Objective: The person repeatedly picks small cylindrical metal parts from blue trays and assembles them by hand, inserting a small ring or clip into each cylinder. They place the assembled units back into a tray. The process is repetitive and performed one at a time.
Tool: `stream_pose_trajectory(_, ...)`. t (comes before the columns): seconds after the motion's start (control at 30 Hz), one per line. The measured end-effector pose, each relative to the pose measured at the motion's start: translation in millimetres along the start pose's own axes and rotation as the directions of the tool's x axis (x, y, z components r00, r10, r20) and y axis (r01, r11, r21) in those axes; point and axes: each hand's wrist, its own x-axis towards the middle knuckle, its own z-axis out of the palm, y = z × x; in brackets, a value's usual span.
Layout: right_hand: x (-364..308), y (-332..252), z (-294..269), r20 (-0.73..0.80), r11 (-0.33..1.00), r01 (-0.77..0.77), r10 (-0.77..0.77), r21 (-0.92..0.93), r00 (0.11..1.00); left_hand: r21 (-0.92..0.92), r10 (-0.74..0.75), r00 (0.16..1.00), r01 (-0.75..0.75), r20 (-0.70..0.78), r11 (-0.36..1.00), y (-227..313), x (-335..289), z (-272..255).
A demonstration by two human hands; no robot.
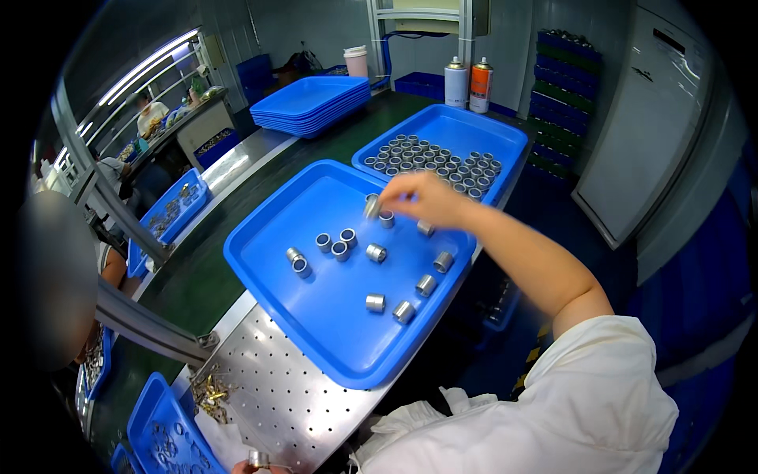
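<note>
My right hand (426, 199) reaches over the far side of the near blue tray (339, 340). Its fingers are closed in a pinch on a short metal sleeve (371, 208), slightly blurred by motion. Just below the fingertips, another metal sleeve (387, 220) stands upright. Several more are scattered over the tray, some upright like the sleeve (340, 251), others on their sides like the sleeve (375, 302). At the lower edge, only part of my left hand (243, 468) shows, closed on a metal sleeve (258, 457).
Beyond, a second blue tray (474, 126) holds many upright sleeves. Stacked blue trays (312, 103) and two spray cans (455, 83) stand farther back. A perforated metal plate (292, 395) bears small brass-coloured pieces (212, 395). A metal post (150, 320) and another person (59, 276) are at left.
</note>
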Motion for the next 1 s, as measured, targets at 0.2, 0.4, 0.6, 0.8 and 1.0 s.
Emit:
stream_pose_trajectory(0.2, -5, 113, -124, -0.393, 0.723, -0.422, 0.223, -0.547, 0.892, -0.102, -0.121, 0.993, 0.119, -0.016, 0.988, -8, -3, 3)
stream_pose_trajectory(0.4, -4, 151, -138, -0.317, 0.542, -0.514, 0.418, -0.665, 0.851, -0.109, -0.113, 0.993, 0.110, -0.018, 0.988, -7, 3, 4)
stream_pose_trajectory(0.6, 10, 149, -128, -0.176, 0.473, -0.467, 0.538, -0.747, 0.825, -0.087, -0.110, 0.994, 0.108, -0.022, 0.990, -4, 3, 1)
stream_pose_trajectory(0.8, 8, 149, -134, -0.193, 0.446, -0.459, 0.523, -0.769, 0.831, -0.124, -0.111, 0.993, 0.106, -0.039, 0.987, -8, 3, 2)
stream_pose_trajectory(1.0, 7, 112, -135, -0.362, 0.647, -0.379, 0.167, -0.661, 0.917, -0.239, -0.147, 0.989, 0.138, -0.022, 0.961, -15, -2, 1)
